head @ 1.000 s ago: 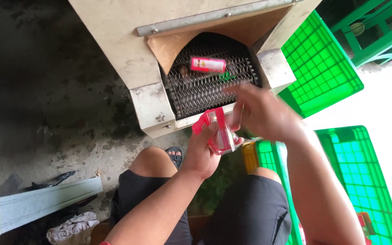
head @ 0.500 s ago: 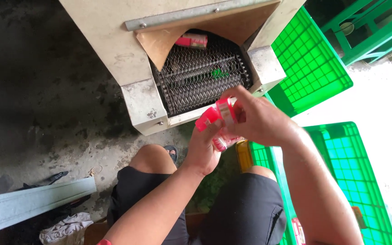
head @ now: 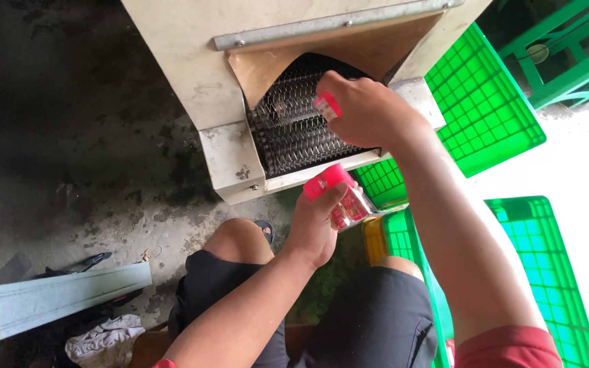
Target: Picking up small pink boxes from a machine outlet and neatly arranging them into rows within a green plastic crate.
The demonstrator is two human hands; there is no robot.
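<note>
Right hand (head: 369, 112): up at the mouth of the beige machine (head: 192, 75) now, fingers pinched around one small red-capped bottle (head: 326, 104), held right over the wire mesh belt (head: 294, 129). Half a second ago that hand was down by the other one, so it has just carried a bottle up.

Left hand (head: 318, 221): curled around a bunch of small bottles (head: 342, 197) (pink caps, red labels, can't count them), just below the machine's front lip, above the knees.

Belt: the bottle lying on it a second ago has gone, further in by the look of it. So one went through and the next is about to be set down.

Around: green plastic crates (head: 485, 109) on the right, grey metal strip (head: 49, 303) and a rag (head: 100, 341) on the concrete floor at left.
</note>
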